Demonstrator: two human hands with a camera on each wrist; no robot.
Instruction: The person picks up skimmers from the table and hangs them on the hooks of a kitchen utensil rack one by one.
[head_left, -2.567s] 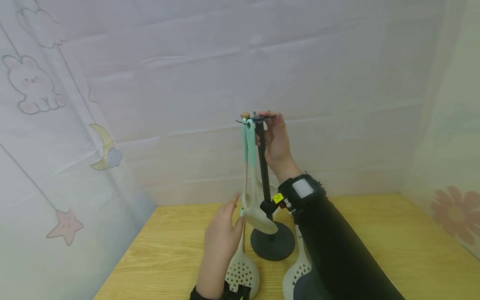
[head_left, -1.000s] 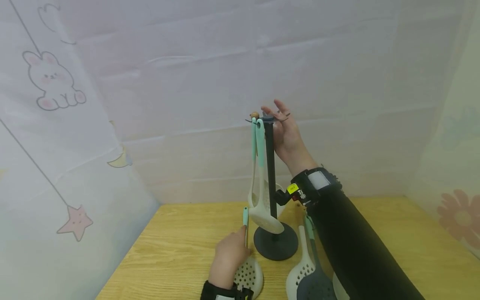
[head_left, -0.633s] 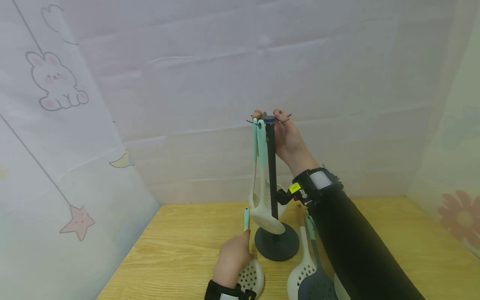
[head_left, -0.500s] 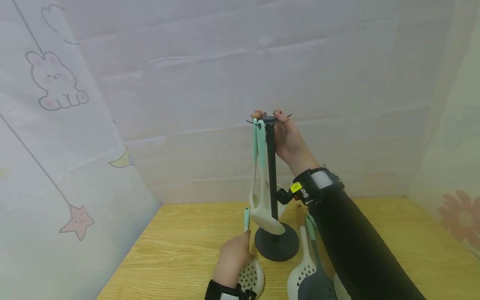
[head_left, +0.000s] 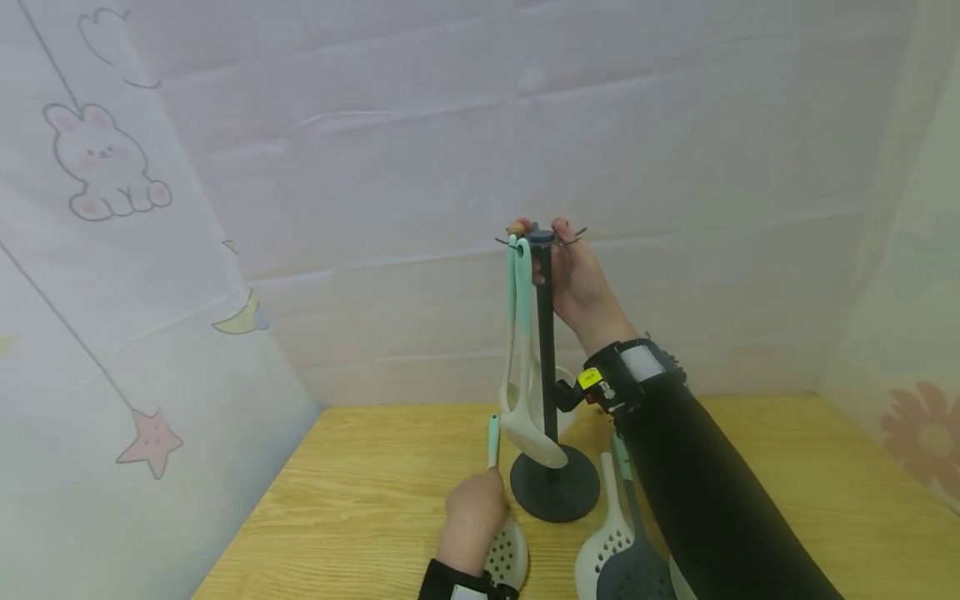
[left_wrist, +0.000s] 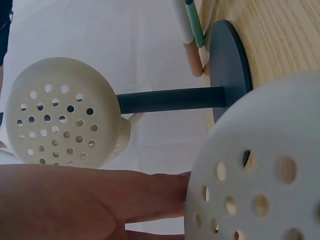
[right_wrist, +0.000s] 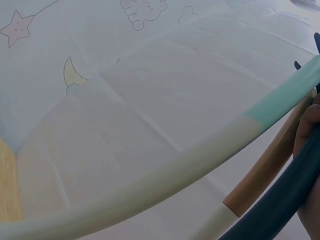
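We are hanging utensils on the black rack (head_left: 545,350). Our right hand (head_left: 577,279) steadies its top, fingers curled around the hook ring. Our left hand (head_left: 472,517) grips the perforated skimmer (head_left: 504,550) on the desk (head_left: 360,500), fingers closed. Next, the skimmer's handle hole needs lifting up to a free hook beside our right fingers.
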